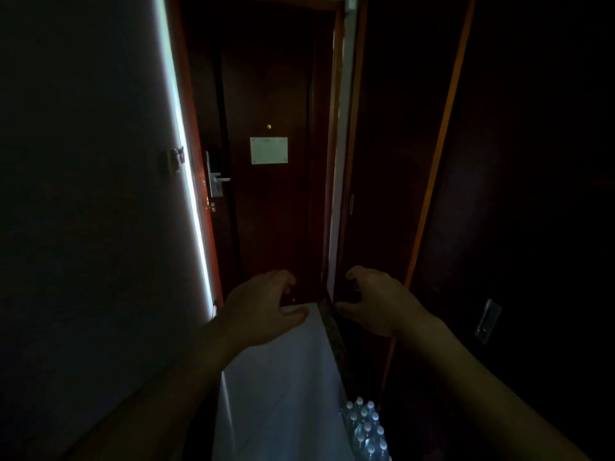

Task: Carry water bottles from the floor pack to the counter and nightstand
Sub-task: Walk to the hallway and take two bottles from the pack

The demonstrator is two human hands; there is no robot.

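Bottle pack (pixel 366 427) on floor, notice (pixel 269 150) unreadable

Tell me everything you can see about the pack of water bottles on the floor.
The pack of water bottles sits low at the bottom edge of the view, right of the pale floor strip. Clear plastic bottles with white caps stand upright in tight rows. Its lower part is cut off by the frame. Neither hand touches it. Dim light hides labels and wrapping.

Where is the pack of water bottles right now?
The pack of water bottles sits low on the floor, bottom centre-right of the head view, beside the pale floor strip and below the right hand.
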